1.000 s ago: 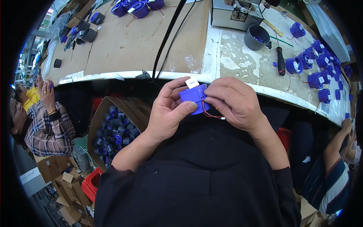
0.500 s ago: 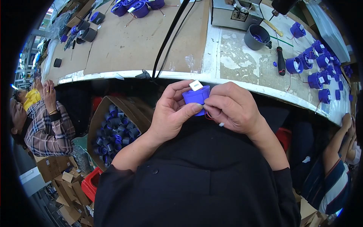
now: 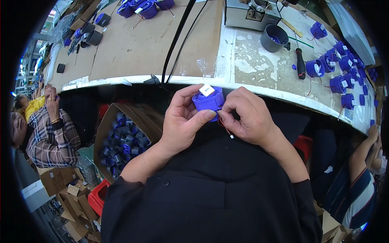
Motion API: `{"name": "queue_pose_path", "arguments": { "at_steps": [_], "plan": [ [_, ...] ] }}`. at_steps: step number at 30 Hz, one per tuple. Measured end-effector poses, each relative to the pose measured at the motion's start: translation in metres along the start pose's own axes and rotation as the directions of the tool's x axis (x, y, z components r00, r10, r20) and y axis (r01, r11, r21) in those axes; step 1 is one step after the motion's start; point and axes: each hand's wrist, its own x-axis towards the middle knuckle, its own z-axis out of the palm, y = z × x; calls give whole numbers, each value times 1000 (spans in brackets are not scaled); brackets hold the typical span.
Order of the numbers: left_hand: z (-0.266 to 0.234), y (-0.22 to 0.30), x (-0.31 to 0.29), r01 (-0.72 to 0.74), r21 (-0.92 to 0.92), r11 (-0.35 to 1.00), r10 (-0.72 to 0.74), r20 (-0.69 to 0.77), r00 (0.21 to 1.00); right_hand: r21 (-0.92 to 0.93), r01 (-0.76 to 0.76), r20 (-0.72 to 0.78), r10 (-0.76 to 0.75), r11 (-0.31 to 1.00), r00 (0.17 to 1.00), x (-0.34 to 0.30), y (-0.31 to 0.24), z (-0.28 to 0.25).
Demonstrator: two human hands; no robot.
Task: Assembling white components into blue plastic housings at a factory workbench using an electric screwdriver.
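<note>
My left hand point(image 3: 181, 119) is wrapped round a purple round plastic housing point(image 3: 208, 101), thumb on its near side and fingers behind. A white block with dark print point(image 3: 206, 90) sits on top of the housing. From the side of the housing hangs a thin red wire lead point(image 3: 225, 128) ending in a small white plug point(image 3: 231, 137). My right hand point(image 3: 248, 117) pinches where the lead leaves the housing, thumb and forefinger together against that side. Its fingertips partly hide the spot.
Ahead runs a workbench edge point(image 3: 162, 78). Purple housings with wires point(image 3: 337, 84) crowd its right side, near a screwdriver point(image 3: 300, 65), a dark cup point(image 3: 274, 38) and a metal machine point(image 3: 251, 18). A carton of dark rings point(image 3: 125, 139) stands at left. Co-workers point(image 3: 52, 133) sit on both sides.
The housing has tilted and shifted slightly left, with more of its top showing. My right fingers have curled tighter at its side, and the white plug now dangles lower and more to the left.
</note>
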Motion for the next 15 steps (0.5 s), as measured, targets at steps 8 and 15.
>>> {"name": "queue_pose_path", "arguments": {
  "at_steps": [8, 15],
  "plan": [
    [1, -2, 2, -62, -11, 998, 62, 14, 998, 164, -96, -52, 105, 982, 993, -2, -3, 0],
    [3, -6, 1, -109, 42, 993, 108, 23, 994, 127, -96, -63, 104, 987, 993, -3, -5, -1]
  ]
}}
